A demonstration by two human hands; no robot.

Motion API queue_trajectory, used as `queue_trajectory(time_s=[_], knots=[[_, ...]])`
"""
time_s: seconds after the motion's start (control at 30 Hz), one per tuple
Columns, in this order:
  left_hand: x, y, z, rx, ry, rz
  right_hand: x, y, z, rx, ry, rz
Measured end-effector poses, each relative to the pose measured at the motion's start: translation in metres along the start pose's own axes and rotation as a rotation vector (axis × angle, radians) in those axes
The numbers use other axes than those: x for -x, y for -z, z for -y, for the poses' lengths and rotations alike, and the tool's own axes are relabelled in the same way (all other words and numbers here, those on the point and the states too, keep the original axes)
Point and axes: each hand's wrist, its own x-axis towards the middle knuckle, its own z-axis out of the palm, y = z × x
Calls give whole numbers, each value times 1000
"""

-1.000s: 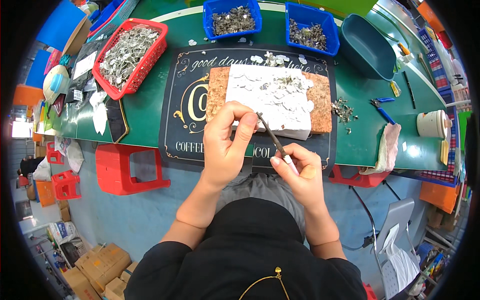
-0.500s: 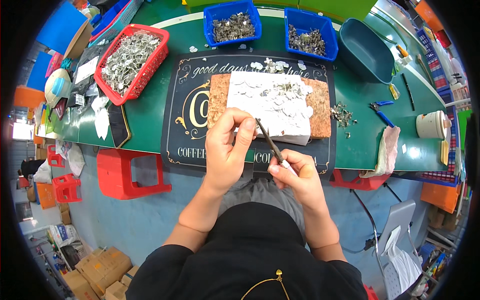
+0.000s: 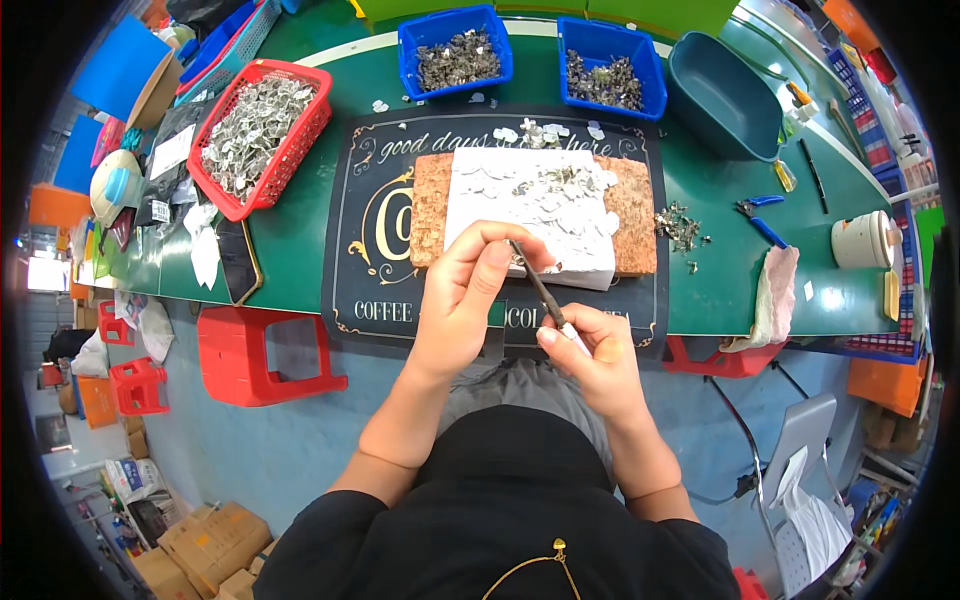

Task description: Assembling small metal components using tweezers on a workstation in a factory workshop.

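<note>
My left hand (image 3: pixel 457 300) is closed in a pinch over the near edge of a white block (image 3: pixel 480 215); what its fingertips hold is too small to make out. In my right hand (image 3: pixel 598 358) is a slim dark pair of tweezers (image 3: pixel 541 287) with a white-wrapped grip. Its tip reaches up to my left fingertips. On the white block lie many small flat white and metal pieces (image 3: pixel 570 185), mostly on its right half. The block rests on a rough reddish-brown slab (image 3: pixel 635 225), which lies on a dark printed mat (image 3: pixel 385 285).
A red basket (image 3: pixel 318 115) of small metal pieces stands left, beside a phone (image 3: pixel 238 262). Two blue bins, the left bin (image 3: pixel 455 88) and right bin (image 3: pixel 612 108), hold more pieces. On the right are a dark green tub (image 3: pixel 725 95), pliers (image 3: pixel 764 220) and a cloth (image 3: pixel 772 298).
My left index finger has come forward over the tweezers' tip, and the tip now sits at the left fingers. The view has shifted slightly; the right hand keeps its hold.
</note>
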Motion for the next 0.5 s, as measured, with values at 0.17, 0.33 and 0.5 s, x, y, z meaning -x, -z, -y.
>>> queue_trajectory(time_s=[0.17, 0.33, 0.5], knots=[[0, 8, 9, 312, 93, 200, 1, 3, -2, -507, -209, 231], [3, 2, 2, 338, 193, 161, 5, -1, -7, -503, -198, 200], [3, -3, -3, 147, 145, 80, 6, -3, -12, -309, -89, 70]])
